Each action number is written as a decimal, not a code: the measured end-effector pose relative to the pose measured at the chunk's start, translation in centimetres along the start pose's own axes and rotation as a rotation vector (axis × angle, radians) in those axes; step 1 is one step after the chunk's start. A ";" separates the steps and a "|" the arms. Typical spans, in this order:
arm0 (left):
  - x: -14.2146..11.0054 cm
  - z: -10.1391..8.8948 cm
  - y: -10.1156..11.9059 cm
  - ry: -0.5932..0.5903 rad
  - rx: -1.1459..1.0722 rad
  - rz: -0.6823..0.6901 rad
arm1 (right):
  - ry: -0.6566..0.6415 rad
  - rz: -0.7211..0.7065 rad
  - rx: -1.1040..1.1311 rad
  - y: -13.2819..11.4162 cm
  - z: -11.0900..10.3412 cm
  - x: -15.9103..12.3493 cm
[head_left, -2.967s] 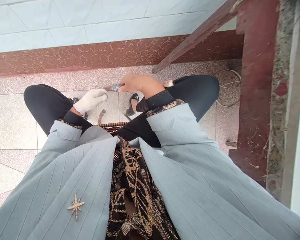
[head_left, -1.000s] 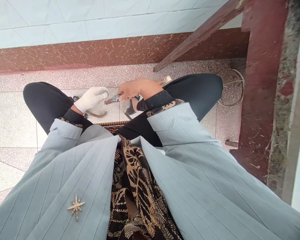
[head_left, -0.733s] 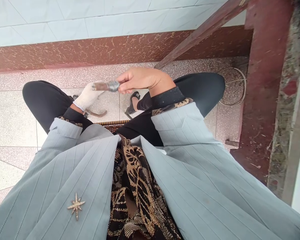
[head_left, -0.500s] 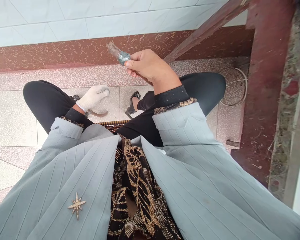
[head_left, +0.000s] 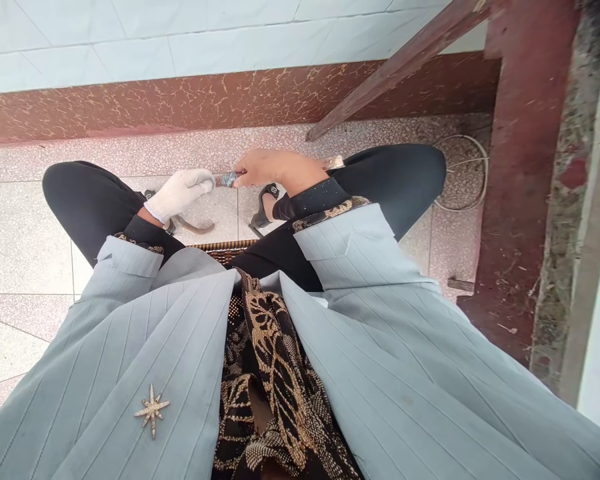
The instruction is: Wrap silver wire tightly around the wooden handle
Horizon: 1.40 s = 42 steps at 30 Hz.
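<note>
My left hand (head_left: 183, 192) wears a white knitted glove, its fingers closed at the left end of a stick-like tool (head_left: 225, 179) with grey-blue wire or cord wound round it. My bare right hand (head_left: 263, 167) grips the same tool just right of the winding. A pale tip (head_left: 334, 162) shows beyond my right wrist; whether it belongs to the tool I cannot tell. The tool lies roughly level between my hands, above the floor. Below the glove is a curved brown piece (head_left: 195, 227), partly hidden.
My knees are spread to both sides, with a dark shoe (head_left: 267, 207) between them. A woven seat edge (head_left: 225, 250) shows in front of my jacket. A slanting wooden bar (head_left: 395, 70) and a red post (head_left: 520, 180) stand to the right, near a coiled pale cable (head_left: 485, 170). A tiled wall (head_left: 205, 47) is ahead.
My right hand has come down and left with the wire-wrapped tool, swinging it from slanted to nearly level. Its end now meets my gloved left hand, which has barely moved.
</note>
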<state>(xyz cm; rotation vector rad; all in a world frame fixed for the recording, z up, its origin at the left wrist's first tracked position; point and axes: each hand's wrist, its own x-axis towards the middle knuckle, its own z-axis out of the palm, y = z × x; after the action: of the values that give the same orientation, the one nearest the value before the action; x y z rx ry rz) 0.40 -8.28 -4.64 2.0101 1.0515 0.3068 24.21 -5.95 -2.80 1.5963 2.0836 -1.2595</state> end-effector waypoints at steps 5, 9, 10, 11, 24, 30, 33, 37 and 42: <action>0.2 -0.3 -0.4 0.058 -0.015 -0.022 | -0.336 -0.115 0.138 -0.1 0.3 -0.7; 0.6 0.4 -1.2 0.055 -0.075 -0.052 | -0.442 -0.244 0.254 0.0 -0.7 -1.4; 0.7 0.7 -1.3 0.043 -0.103 -0.060 | -0.398 -0.261 0.283 -0.1 -0.9 -1.7; 0.8 1.0 -1.4 0.028 -0.129 -0.066 | -0.329 -0.276 0.321 -0.2 -1.1 -2.0; 0.5 0.9 -0.8 -0.143 0.079 -0.025 | 0.061 0.047 -0.061 -1.5 0.8 0.7; 0.4 0.4 -1.4 -0.141 -0.027 0.062 | -0.530 -0.188 0.053 -1.2 0.2 -1.2; 0.4 -0.1 -1.5 -0.016 -0.192 0.035 | -0.270 -0.327 0.376 -0.6 -1.1 -2.5; 0.5 -0.5 -1.4 -0.003 -0.256 -0.046 | 0.232 -0.284 0.765 -0.2 -1.7 -2.5; 0.4 0.3 -0.4 -0.120 -0.204 -0.002 | 0.368 -0.062 0.572 -1.0 -0.9 -0.8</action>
<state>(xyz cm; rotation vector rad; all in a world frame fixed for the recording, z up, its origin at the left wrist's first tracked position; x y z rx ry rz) 0.60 -8.00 -5.22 1.8211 0.9092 0.2773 23.91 -5.91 -1.28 2.1523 2.0991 -1.8230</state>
